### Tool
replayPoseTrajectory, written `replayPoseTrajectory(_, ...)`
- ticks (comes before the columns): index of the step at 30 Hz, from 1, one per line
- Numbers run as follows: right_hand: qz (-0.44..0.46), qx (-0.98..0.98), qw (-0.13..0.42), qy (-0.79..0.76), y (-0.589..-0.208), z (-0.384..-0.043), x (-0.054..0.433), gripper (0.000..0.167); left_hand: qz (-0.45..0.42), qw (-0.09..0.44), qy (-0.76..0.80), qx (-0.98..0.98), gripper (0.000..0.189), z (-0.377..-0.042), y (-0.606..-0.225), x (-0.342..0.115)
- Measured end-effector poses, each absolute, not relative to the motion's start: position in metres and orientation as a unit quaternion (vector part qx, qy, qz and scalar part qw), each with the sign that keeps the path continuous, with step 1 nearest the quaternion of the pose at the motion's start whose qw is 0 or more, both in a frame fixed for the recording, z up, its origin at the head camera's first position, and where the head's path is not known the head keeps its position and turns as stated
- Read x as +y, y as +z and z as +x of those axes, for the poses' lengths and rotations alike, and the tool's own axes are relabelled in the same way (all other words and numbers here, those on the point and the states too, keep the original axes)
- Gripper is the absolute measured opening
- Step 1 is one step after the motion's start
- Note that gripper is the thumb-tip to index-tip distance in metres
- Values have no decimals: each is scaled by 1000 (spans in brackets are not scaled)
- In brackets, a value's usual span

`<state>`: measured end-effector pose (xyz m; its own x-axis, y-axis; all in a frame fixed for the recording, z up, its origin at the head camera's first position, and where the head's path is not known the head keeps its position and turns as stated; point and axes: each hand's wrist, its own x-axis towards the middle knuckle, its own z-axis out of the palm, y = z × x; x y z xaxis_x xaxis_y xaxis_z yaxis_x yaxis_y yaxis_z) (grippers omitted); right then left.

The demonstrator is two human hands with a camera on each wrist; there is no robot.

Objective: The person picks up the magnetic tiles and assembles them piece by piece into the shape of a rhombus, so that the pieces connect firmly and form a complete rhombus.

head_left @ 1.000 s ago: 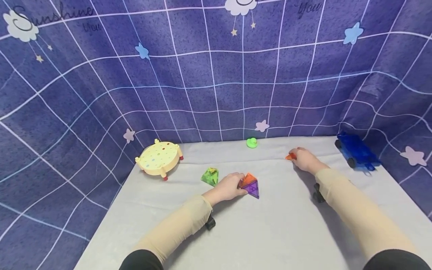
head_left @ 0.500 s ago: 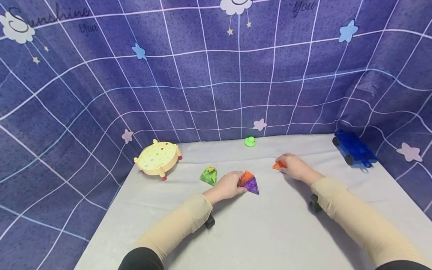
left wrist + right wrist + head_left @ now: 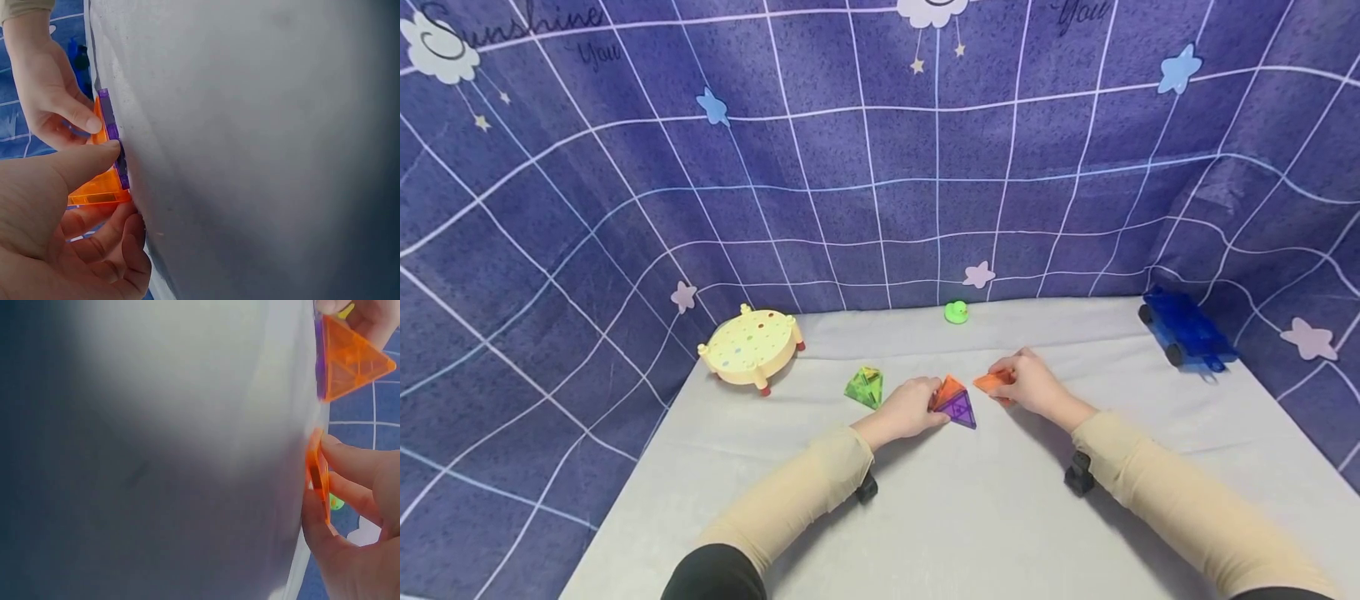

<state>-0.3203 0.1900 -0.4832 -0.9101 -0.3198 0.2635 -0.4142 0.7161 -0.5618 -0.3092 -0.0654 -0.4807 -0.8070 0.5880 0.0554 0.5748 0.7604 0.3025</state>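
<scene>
My left hand (image 3: 910, 406) grips a small cluster of translucent magnetic tiles on the table, with its thumb against the purple triangle (image 3: 123, 172) in the left wrist view. Orange triangles (image 3: 355, 359) stand joined to that purple one and form a pointed shape. Just right of the cluster, my right hand (image 3: 1028, 383) pinches another orange triangular tile (image 3: 317, 467) between thumb and fingers, low over the cloth. In the head view a narrow gap separates this orange tile (image 3: 991, 382) from the cluster. Left of my left hand rests a green tile pyramid (image 3: 864, 388) with some yellow.
A cream round toy table (image 3: 750, 346) with red-tipped legs lies at the back left. At the back edge sits a green rubber duck (image 3: 956, 312). A blue toy car chassis (image 3: 1189, 331) stands at the far right. Purple-blue curtains (image 3: 880, 183) enclose the white table.
My right hand has brought the orange triangular tile leftward and nearer, close beside the cluster. The left hand keeps its grip on the cluster almost in place.
</scene>
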Motion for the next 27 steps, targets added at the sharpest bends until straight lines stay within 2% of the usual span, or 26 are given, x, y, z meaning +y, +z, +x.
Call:
replayPoseTrajectory(11,202,-913,43,351,-482,-306,184,29,309,21,156,938,42,-310,-480,-64)
replayPoseTrajectory(17,210,-905,19,369,-484,-302,179,31,308,20,150,939,44,-309,-478,-64)
replayPoseTrajectory(27,305,-896,35,321,-475,-302,174,55,300,36,124,945,66,-307,-478,-64)
